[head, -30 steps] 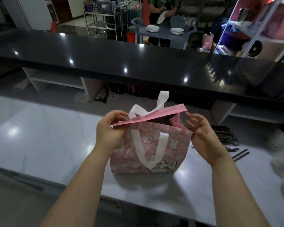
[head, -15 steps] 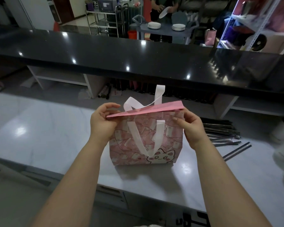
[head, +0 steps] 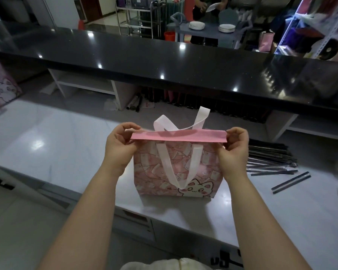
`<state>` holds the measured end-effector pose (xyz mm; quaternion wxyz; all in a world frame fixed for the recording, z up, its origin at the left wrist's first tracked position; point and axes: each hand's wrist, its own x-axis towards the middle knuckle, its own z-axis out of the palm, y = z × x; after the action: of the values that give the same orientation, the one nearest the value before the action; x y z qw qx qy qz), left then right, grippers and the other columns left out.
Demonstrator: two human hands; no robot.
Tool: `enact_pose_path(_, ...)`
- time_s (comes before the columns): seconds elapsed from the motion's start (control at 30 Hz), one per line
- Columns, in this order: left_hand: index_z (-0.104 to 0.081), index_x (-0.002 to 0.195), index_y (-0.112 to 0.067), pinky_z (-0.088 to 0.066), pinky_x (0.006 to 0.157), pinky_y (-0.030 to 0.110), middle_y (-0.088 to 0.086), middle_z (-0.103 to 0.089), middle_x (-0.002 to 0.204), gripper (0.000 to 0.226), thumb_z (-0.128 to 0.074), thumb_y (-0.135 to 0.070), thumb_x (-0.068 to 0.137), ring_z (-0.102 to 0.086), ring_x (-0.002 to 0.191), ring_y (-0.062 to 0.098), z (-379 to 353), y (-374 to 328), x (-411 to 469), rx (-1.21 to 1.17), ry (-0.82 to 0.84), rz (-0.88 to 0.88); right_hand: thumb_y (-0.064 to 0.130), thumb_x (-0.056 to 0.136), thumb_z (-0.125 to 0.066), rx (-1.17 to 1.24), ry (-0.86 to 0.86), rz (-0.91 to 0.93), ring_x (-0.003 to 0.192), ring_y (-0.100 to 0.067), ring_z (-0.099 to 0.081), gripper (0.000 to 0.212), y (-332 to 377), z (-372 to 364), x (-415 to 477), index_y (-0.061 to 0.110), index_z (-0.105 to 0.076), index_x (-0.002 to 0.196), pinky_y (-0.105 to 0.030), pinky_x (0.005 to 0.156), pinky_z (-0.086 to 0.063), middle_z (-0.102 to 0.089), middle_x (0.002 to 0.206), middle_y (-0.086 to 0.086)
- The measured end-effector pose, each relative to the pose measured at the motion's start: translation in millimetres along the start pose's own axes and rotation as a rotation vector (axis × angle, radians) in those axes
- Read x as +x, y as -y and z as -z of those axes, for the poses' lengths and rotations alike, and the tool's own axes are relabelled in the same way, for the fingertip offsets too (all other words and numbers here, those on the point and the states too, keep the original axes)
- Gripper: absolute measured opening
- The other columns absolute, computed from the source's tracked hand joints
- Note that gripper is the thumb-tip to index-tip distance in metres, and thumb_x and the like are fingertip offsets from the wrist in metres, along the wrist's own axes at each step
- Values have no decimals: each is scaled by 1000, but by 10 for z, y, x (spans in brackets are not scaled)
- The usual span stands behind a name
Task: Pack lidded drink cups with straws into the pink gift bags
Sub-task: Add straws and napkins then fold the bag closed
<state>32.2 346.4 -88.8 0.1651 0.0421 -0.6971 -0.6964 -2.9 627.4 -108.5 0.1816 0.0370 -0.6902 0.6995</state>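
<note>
Left hand (head: 118, 145) and right hand (head: 235, 146) pinch the pink flap (head: 179, 136) of the gift bag (head: 177, 172). Wrapped straws (head: 269, 158) lie at three o'clock of it on the white counter (head: 57, 145).

Dim scene, ceiling-light glare, fisheye-bent edges

gift bag (head: 207, 168): pink, cat print | handles (head: 165, 164): white | counter (head: 164, 61): black
</note>
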Motion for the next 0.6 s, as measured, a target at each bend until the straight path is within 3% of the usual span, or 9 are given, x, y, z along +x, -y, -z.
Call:
enact_pose_path(0.13, -68, 73, -25, -57, 77, 27, 5, -76, 93, 42, -60, 16, 71, -71, 98, 24, 54, -26, -2, 34, 63, -76, -15, 79, -65, -214, 166, 229, 106, -10, -63, 60, 38, 69, 23, 37, -51, 106, -26, 87, -53, -66, 107, 14)
enact_pose_path(0.23, -73, 74, -27, -54, 88, 24, -4, -75, 91, 40, -67, 12, 71, -70, 97, 17, 78, -35, -16, 232, 57, -168, -15, 76, -67, -392, 266, 337, 112, -11, -59, 50, 40, 165, 80, 25, -60, 105, -35, 96, -50, -64, 115, 12)
enact_pose_path(0.37, -73, 82, -39, -44, 88, 7, -23, -71, 92, 32, -84, -10, 73, -64, 96, -2, 146, -71, -85, 497, 85, -226, 21, 76, -80, -388, 326, 255, 106, -6, -59, 27, 135, 257, 65, 23, -65, 98, -19, 92, -46, -65, 111, 17)
enact_pose_path(0.43, -70, 83, -37, -40, 85, 3, -23, -70, 91, 28, -85, -16, 72, -63, 94, -3, 117, -121, -101, 553, 70, -318, 24, 79, -76, -429, 297, 245, 98, -2, -59, 20, 203, 229, 55, 26, -63, 93, -12, 82, -44, -65, 102, 17)
enact_pose_path(0.5, -70, 86, -30, -46, 82, 11, -17, -70, 86, 25, -82, -11, 75, -64, 86, 3, 18, -173, -72, 608, 49, -450, 13, 83, -74, -540, 291, 233, 92, 0, -57, 31, 289, 167, 83, 36, -56, 94, -10, 77, -42, -61, 95, 21)
enact_pose_path(0.6, -73, 95, -20, -52, 83, 39, -10, -72, 89, 23, -77, -6, 77, -67, 84, 9, -192, -222, -24, 766, 64, -571, 10, 81, -73, -774, 317, 290, 88, -13, -58, 35, 442, 10, 107, 32, -56, 103, -31, 82, -46, -57, 88, 18)
